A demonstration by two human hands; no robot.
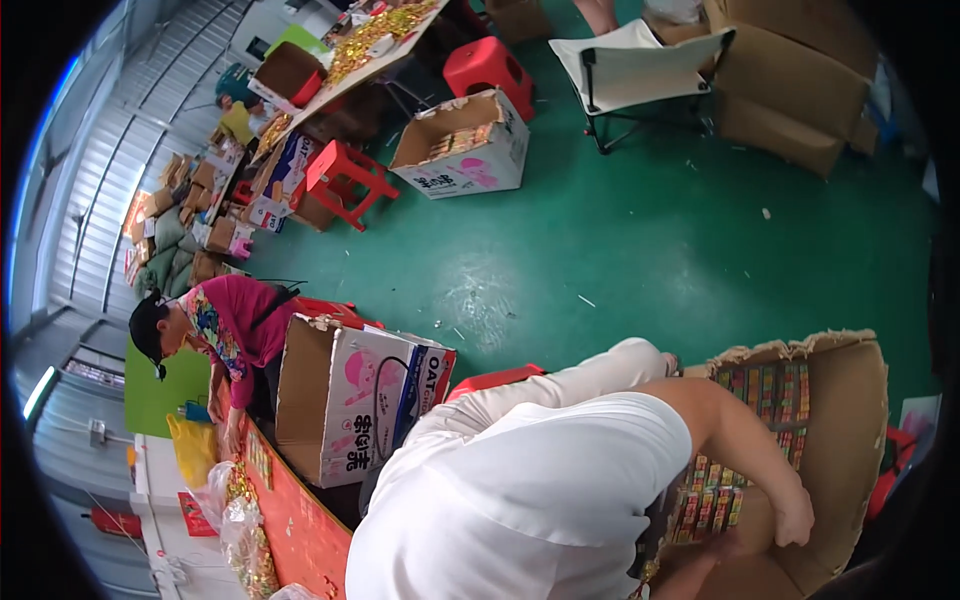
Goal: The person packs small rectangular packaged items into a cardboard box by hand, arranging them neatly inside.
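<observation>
My right arm reaches from its white sleeve over a large open cardboard box (840, 440) at the lower right. At its end, my right hand (795, 520) hangs inside near the box wall, fingers curled downward; what they hold, if anything, is hidden. Small packs (715, 510) in red, green and yellow fill the box's near left side in neat rows. Below these packs a blurred, skin-coloured shape, perhaps my left hand (715, 552), shows in part; its fingers cannot be made out. A small gold-wrapped bunch (648, 572) is beside my shirt.
At left, a person in a magenta top (240, 320) leans over a red table (295, 530) with gold-wrapped pieces. A white printed carton (350, 420) stands between us. Farther off are another carton (470, 170), red stools (350, 180) and a folding chair (645, 75) on the green floor.
</observation>
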